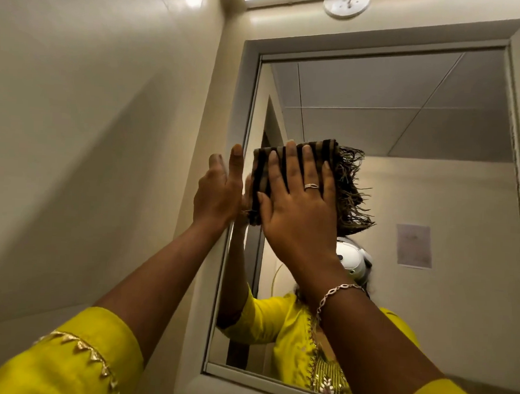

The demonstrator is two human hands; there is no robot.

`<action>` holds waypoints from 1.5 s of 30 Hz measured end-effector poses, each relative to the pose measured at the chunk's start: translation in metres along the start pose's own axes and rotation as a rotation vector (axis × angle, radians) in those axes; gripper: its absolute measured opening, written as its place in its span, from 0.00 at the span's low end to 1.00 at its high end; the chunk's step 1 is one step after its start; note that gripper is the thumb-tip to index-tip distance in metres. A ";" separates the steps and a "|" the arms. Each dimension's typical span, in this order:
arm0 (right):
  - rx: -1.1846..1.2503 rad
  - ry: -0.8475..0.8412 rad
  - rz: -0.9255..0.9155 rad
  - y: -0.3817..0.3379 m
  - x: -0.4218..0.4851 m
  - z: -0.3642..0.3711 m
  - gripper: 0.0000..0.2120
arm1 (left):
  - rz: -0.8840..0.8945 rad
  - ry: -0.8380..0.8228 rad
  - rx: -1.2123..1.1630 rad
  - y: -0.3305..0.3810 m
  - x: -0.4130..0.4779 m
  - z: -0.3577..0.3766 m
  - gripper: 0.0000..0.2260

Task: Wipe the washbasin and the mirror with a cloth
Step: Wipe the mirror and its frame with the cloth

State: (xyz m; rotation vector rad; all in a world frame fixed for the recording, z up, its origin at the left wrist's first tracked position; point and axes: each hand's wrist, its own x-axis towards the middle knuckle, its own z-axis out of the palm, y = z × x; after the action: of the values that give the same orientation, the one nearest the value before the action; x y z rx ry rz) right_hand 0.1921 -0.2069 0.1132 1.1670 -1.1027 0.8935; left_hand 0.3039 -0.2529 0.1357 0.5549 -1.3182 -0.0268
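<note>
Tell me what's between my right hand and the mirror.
The folded striped cloth, pressed onto the mirror by the right hand; head view shows it.

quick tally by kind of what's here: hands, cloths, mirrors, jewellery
hands: 2 (left hand, right hand)
cloth: 1
mirror: 1
jewellery: 2 (ring, bracelet)
total: 6

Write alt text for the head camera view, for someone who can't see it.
The right hand presses a folded striped cloth flat against a framed wall mirror. The left hand is held open at the mirror's left edge.
</note>
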 end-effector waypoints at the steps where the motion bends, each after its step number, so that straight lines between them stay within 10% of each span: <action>1: -0.002 -0.004 -0.001 0.005 -0.002 -0.002 0.27 | 0.006 0.003 0.013 0.000 0.000 0.000 0.19; 24: -0.142 -0.026 0.167 0.173 -0.044 -0.062 0.28 | 0.027 0.043 0.064 -0.001 -0.003 0.003 0.28; 35: -0.178 0.073 0.465 0.142 -0.064 -0.054 0.27 | -0.073 0.010 -0.024 0.003 -0.001 0.005 0.24; 45: -0.134 0.005 0.328 0.060 -0.050 -0.031 0.27 | -0.272 0.014 -0.292 0.003 0.002 -0.001 0.18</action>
State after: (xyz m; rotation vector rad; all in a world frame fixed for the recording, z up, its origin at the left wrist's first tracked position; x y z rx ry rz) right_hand 0.1283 -0.1640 0.0782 0.8873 -1.3531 1.0538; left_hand 0.3045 -0.2507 0.1387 0.4789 -1.1911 -0.4325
